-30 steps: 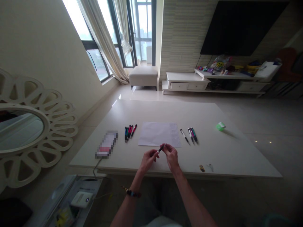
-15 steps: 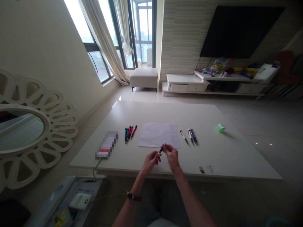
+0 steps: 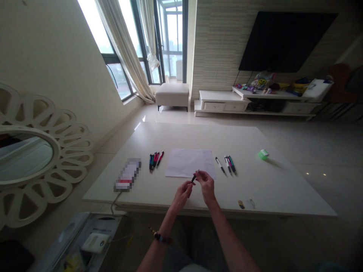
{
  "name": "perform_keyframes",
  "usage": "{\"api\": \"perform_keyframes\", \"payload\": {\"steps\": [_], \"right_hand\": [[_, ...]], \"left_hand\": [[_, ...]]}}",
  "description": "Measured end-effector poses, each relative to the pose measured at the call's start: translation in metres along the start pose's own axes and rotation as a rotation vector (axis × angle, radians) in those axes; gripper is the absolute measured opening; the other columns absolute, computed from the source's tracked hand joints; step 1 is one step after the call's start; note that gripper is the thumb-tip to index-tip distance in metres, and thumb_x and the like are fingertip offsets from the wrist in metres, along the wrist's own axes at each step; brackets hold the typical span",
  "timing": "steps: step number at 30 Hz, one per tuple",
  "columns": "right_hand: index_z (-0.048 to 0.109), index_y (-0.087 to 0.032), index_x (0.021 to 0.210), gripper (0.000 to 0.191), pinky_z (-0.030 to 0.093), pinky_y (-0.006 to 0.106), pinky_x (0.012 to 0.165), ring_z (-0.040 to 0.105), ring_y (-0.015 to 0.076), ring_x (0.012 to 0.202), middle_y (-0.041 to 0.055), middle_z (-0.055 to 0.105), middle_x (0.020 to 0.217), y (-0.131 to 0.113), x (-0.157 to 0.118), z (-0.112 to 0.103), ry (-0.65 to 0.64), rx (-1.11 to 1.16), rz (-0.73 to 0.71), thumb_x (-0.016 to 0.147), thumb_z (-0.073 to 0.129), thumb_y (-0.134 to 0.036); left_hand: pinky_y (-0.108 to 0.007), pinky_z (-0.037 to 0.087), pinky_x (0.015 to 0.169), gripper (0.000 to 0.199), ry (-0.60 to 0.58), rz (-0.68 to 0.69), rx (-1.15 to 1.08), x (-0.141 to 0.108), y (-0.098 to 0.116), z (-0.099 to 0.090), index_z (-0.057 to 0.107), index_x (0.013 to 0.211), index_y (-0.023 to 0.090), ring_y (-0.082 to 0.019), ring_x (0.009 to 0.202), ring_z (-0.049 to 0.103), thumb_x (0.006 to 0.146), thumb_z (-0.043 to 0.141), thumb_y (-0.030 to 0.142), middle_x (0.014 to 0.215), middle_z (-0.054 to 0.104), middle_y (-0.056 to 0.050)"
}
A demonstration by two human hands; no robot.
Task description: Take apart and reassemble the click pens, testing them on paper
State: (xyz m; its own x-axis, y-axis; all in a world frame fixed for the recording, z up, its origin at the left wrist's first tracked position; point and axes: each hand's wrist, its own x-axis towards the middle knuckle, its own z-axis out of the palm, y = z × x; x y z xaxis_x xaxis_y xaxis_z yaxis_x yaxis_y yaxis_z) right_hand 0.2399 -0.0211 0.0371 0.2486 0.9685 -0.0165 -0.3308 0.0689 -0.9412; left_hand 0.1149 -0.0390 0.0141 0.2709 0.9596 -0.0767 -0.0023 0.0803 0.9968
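Observation:
Between my two hands is a dark pen, held slanted just over the near edge of a white sheet of paper. My left hand pinches its lower end. Fingers of my right hand close round the upper end, hiding part of it. Left of the paper lie several dark, teal and red pens side by side. To its right are a white and black pen and a small group of pens.
A blurred phone-like device with a cable lies on the white table at the left. A green and white small object stands at the right. Two small items, one a yellow-black piece, lie near the front edge.
My left fingers have closed in on the pen's lower end and the left hand has come slightly nearer the right. The pens and paper on the table stay put.

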Motion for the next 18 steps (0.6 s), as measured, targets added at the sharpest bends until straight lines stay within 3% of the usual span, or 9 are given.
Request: {"api": "perform_keyframes", "payload": {"steps": [11, 14, 18], "right_hand": [[0.063, -0.018, 0.092, 0.032, 0.049, 0.028, 0.069, 0.063, 0.0161, 0.08, 0.0069, 0.068, 0.092, -0.008, 0.019, -0.011, 0.15, 0.15, -0.029, 0.07, 0.067, -0.041], [0.063, -0.018, 0.094, 0.033, 0.05, 0.03, 0.07, 0.063, 0.0159, 0.076, 0.0061, 0.069, 0.087, -0.01, 0.019, -0.016, 0.119, 0.21, 0.018, 0.069, 0.069, -0.038], [0.064, -0.017, 0.095, 0.035, 0.051, 0.032, 0.069, 0.063, 0.0161, 0.071, 0.0057, 0.069, 0.081, -0.002, 0.008, -0.013, -0.015, 0.216, 0.117, 0.067, 0.071, -0.036]], "left_hand": [[-0.02, 0.032, 0.05, 0.041, 0.077, -0.021, 0.017, -0.004, -0.006, -0.003, 0.053, 0.084, 0.017, -0.007, 0.05, 0.04, 0.078, 0.045, 0.056, 0.057, 0.046, 0.005], [-0.02, 0.032, 0.049, 0.042, 0.089, -0.028, 0.002, -0.004, -0.005, -0.005, 0.053, 0.083, 0.017, -0.007, 0.05, 0.04, 0.078, 0.044, 0.058, 0.057, 0.046, 0.005], [-0.019, 0.029, 0.046, 0.045, 0.155, -0.023, -0.012, -0.001, -0.004, 0.0, 0.053, 0.082, 0.016, -0.006, 0.047, 0.035, 0.075, 0.048, 0.061, 0.053, 0.038, 0.007]]}}
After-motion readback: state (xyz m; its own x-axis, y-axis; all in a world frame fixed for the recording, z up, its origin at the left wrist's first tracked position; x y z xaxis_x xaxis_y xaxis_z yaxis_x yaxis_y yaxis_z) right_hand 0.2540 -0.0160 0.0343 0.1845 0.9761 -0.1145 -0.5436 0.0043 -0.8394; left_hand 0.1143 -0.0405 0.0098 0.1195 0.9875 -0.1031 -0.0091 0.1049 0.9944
